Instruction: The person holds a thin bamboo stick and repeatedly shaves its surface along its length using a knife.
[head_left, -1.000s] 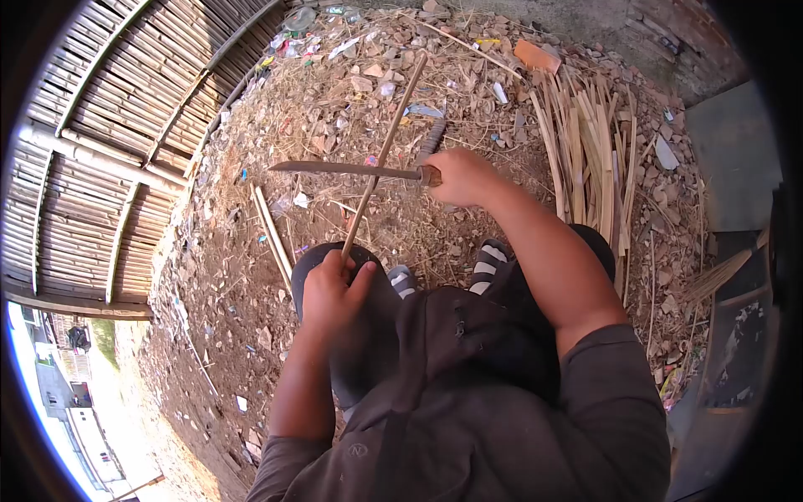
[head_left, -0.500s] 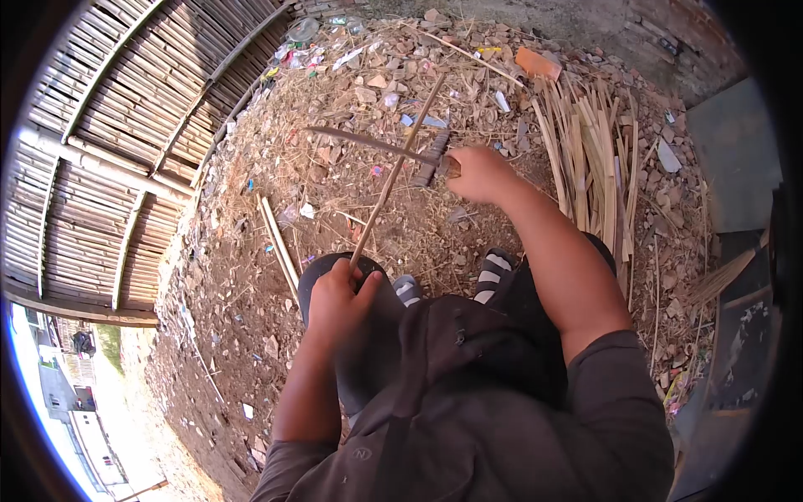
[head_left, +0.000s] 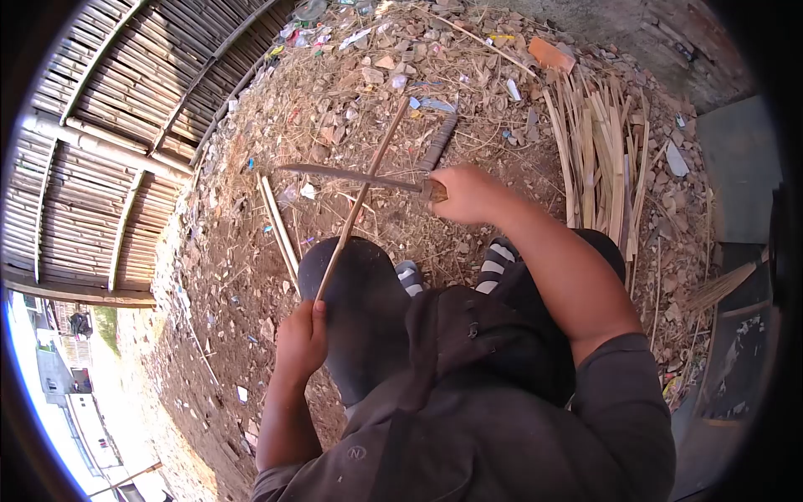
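My right hand (head_left: 468, 194) is closed around the wooden handle of a long knife (head_left: 335, 174), its narrow dark blade pointing left. The blade lies across a thin bamboo strip (head_left: 347, 226) at about its middle, touching it. Low by my left thigh, my left hand (head_left: 303, 339) grips the near end of that strip, thumb pressed along it. From there the strip slants up and away past my left knee. On the ground just beyond the right hand lies a dark ridged bar (head_left: 440, 142).
A pile of split bamboo strips (head_left: 598, 159) lies on the right, with an orange brick piece (head_left: 552, 55) behind it. Two pale strips (head_left: 278, 230) rest left of my knee. Rubble and litter cover the ground. A bamboo wall (head_left: 109, 142) stands at left.
My left hand has drawn back toward my body and left, bringing the strip with it. The right hand and knife have moved slightly left and nearer, so the blade crosses lower in view.
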The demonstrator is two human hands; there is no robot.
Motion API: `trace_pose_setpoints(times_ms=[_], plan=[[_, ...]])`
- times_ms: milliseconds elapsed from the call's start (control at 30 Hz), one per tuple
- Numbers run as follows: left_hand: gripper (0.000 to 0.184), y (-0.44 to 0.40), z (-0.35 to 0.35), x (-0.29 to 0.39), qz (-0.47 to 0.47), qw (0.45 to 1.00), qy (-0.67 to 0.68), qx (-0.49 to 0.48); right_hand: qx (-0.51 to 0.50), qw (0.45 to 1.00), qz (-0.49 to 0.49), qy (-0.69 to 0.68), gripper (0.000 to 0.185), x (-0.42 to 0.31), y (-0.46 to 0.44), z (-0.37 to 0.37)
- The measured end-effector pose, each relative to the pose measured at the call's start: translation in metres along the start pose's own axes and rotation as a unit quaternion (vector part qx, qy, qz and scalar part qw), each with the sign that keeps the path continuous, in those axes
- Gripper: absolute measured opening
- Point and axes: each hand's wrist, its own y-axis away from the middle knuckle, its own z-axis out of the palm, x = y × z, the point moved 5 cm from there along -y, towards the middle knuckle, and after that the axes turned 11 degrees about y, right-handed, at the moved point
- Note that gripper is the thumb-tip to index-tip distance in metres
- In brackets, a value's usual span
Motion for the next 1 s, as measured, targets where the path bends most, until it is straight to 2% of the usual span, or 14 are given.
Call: trace_pose_setpoints(times_ms=[100,233,333,433,467,567,700,833,933,1000], plan=[[0.038,0.023,0.004,-0.008,-0.051,0.998,-0.022,-0.009,-0.073,0.997,-0.01,0.017,0.029,-0.026,0.003,0.015],[0.037,0.035,0.004,-0.022,-0.064,0.998,-0.021,-0.004,-0.003,0.998,-0.051,-0.02,0.025,-0.014,-0.013,0.036],[0.034,0.046,-0.003,-0.024,-0.071,0.997,0.019,0.014,-0.021,0.999,-0.028,-0.035,0.024,-0.007,-0.013,0.035],[0.032,0.064,-0.019,-0.023,-0.107,0.994,0.002,0.002,-0.02,1.0,-0.013,0.014,0.024,-0.005,-0.007,0.033],[0.031,0.073,-0.024,-0.027,-0.084,0.996,-0.009,0.017,-0.021,1.0,-0.01,0.012,0.024,-0.005,-0.004,0.031],[0.03,0.096,-0.034,-0.034,-0.11,0.993,-0.042,0.024,-0.025,1.0,-0.008,0.007,0.023,-0.009,-0.001,0.025],[0.028,0.101,-0.011,-0.057,-0.118,0.991,-0.056,-0.002,-0.065,0.996,-0.045,0.05,0.023,-0.034,-0.001,0.019],[0.03,0.075,0.014,-0.054,-0.055,0.998,-0.012,0.038,-0.09,0.992,-0.062,0.061,0.024,-0.052,0.002,0.009],[0.03,0.058,0.013,-0.044,-0.029,0.998,-0.036,0.036,-0.036,0.996,-0.048,-0.062,0.024,0.0,-0.011,0.036],[0.031,0.052,0.008,-0.036,-0.023,0.998,-0.057,0.03,-0.042,0.998,-0.022,-0.031,0.026,0.009,-0.013,0.032]])
